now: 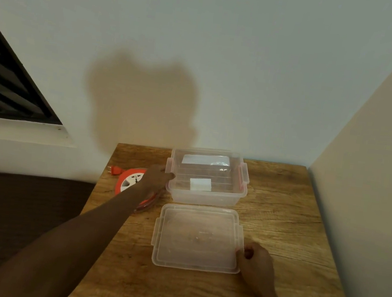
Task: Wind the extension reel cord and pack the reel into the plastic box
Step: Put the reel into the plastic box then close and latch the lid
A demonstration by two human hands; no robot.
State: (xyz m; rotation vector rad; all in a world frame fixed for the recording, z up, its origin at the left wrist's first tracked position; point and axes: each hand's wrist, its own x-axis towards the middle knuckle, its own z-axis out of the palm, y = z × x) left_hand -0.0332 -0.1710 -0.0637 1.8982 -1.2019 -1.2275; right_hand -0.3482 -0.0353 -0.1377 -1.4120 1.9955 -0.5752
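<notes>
The orange and white extension reel (127,181) lies flat on the wooden table (280,215), left of the clear plastic box (205,197). Its orange plug (113,169) pokes out at the far left, and loose cord loops (146,206) lie at its near side. My left hand (156,177) reaches over the reel, and its thumb touches the box's left wall. The box stands uncovered with a white block (200,184) inside. Its clear lid (197,238) lies flat in front of it. My right hand (256,262) grips the lid's right edge with curled fingers.
The table sits in a corner, with a wall behind it and another close on the right. A window ledge (19,134) and a dark surface lie off the table's left edge. Bare wood shows right of the box and in front of the lid.
</notes>
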